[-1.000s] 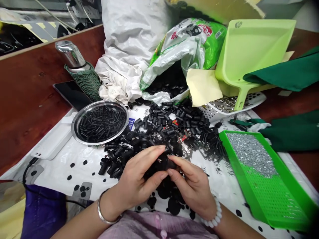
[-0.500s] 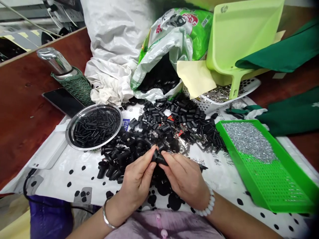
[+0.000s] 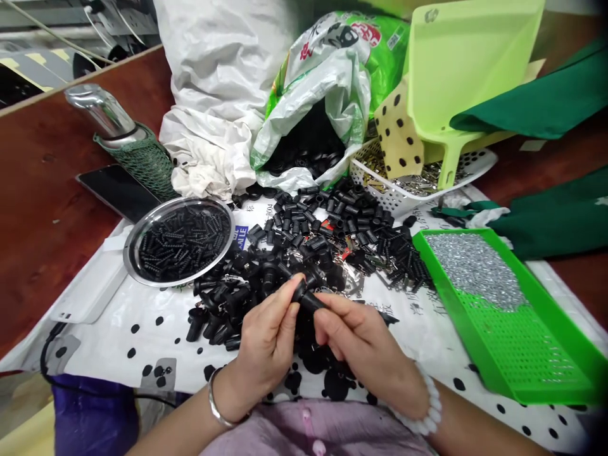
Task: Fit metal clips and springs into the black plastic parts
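Above the pile, both of my hands pinch one small black plastic socket-like part [image 3: 311, 300]. My left hand [image 3: 270, 329] grips its wider, rounded end between thumb and forefinger. The fingers of my right hand [image 3: 363, 345] are closed on its narrow tube end. The part tilts down toward the right. Behind and under the hands spreads a heap of black tubes [image 3: 349, 212] and flanged black pieces [image 3: 228, 310], with bright metal clips [image 3: 349, 278] among them. Fingertips hide some of the held part.
A round steel dish [image 3: 135, 269] of black ridged pieces stands left, by a phone [image 3: 116, 190] and a netted flask [image 3: 137, 158]. Right lies a green tray [image 3: 503, 361] with small silver pieces. Behind are an open sack [image 3: 349, 95], a white basket [image 3: 394, 193] and a light-green dustpan [image 3: 470, 69].
My right hand has shifted right, so more of the black tube shows between the hands. At the back, the pale sheet by the basket now shows a dotted face.
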